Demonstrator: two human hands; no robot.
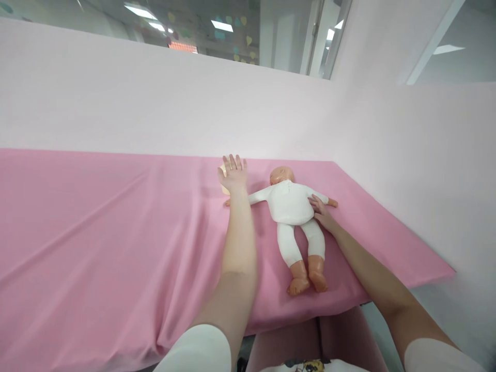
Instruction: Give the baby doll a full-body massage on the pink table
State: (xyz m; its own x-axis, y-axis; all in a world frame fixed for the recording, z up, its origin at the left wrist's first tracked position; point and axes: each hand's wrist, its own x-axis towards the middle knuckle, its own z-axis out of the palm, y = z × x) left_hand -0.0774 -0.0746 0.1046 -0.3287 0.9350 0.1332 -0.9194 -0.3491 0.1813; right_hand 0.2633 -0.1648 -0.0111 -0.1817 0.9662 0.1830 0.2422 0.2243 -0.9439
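A baby doll (291, 202) with a white cloth body and tan head, hands and feet lies stretched out, arms spread wide, its head turned to one side. My right hand (321, 211) rests against the doll's side, just below its arm, fingers extended. Further left, my left hand (234, 176) is raised with fingers spread over a small pale yellow object (225, 187). That object is mostly covered by the hand, and its kind cannot be made out. My left forearm crosses in front of one of the doll's arms.
A pink sheet (96, 232) with folds covers the table. Behind it and to the right stand white walls (155, 108), with windows (217, 31) above. The table's front edge is close to my legs (310, 341).
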